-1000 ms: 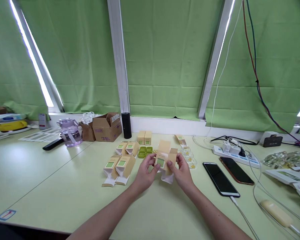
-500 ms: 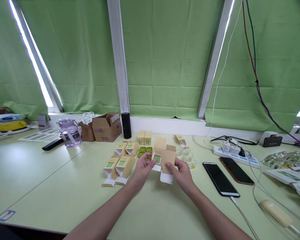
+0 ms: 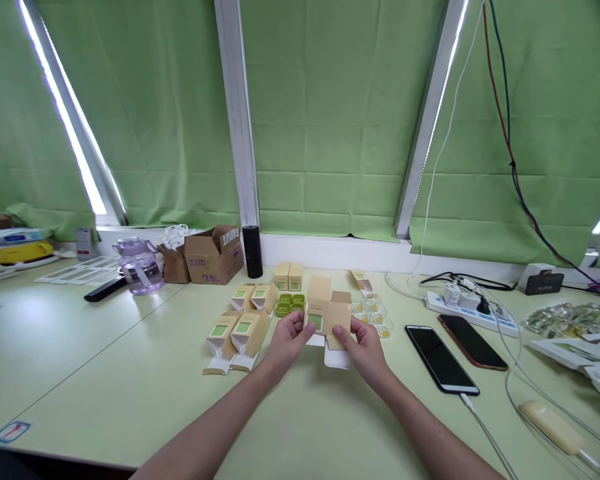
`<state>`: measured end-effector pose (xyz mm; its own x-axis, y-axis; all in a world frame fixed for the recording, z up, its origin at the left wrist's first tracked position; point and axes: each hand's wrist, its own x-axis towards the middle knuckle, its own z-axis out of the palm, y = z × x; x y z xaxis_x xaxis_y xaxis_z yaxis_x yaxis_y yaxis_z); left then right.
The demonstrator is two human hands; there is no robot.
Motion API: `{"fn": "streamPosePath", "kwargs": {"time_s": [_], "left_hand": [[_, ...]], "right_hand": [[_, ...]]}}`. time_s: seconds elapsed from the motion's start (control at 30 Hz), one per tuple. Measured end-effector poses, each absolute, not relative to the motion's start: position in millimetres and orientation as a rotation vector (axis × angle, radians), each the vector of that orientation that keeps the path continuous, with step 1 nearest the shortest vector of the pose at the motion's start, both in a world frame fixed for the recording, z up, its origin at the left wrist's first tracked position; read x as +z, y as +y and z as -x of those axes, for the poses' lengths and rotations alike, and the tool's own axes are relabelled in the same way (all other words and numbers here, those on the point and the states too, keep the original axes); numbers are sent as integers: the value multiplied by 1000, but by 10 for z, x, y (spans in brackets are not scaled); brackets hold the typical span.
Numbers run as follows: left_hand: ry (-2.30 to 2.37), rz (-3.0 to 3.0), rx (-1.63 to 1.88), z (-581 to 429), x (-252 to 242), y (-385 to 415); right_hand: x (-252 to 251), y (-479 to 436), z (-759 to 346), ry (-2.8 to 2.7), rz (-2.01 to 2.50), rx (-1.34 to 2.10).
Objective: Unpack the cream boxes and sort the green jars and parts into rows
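Observation:
Between my two hands is a tan cardboard box (image 3: 330, 313) with a green label, its flaps spread and a white inner flap hanging below. My left hand (image 3: 289, 341) pinches its left edge, thumb on the front. My right hand (image 3: 363, 343) grips the right side, thumb pressed on the face. Left of my hands stand several tan boxes (image 3: 250, 333) with open lower flaps. Green containers (image 3: 290, 305) sit just behind my left hand. Clear containers with yellow contents (image 3: 375, 313) lie behind my right hand. Two closed boxes (image 3: 289, 275) stand farther back, and another tan carton (image 3: 361, 281) lies right of them.
Two phones (image 3: 443, 360) (image 3: 473, 341) lie at the right, near a white power strip (image 3: 473, 312) and loose cables. A beige device (image 3: 553, 427) lies at the front right. Back left hold a black cylinder (image 3: 253, 251), a brown carton (image 3: 213, 257) and a purple jug (image 3: 141, 265).
The held box has shifted and turned slightly, its lower flap now a little farther right. My left hand has moved slightly right and down, showing more of the green containers.

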<state>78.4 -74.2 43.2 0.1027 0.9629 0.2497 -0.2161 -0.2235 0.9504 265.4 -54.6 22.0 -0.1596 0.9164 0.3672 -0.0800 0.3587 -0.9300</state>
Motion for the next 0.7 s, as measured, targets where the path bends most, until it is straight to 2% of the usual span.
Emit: {"fn": "streamPosePath", "kwargs": {"time_s": [0.27, 0.43, 0.7], "left_hand": [[1036, -1861, 1801, -641, 458, -735], [1045, -2374, 2060, -542, 509, -770], [1177, -2699, 1925, -345, 441, -798]], "right_hand": [[175, -528, -2710, -1519, 802, 689], [38, -399, -2743, -1435, 943, 620], [0, -351, -2748, -1433, 1084, 601]]}}
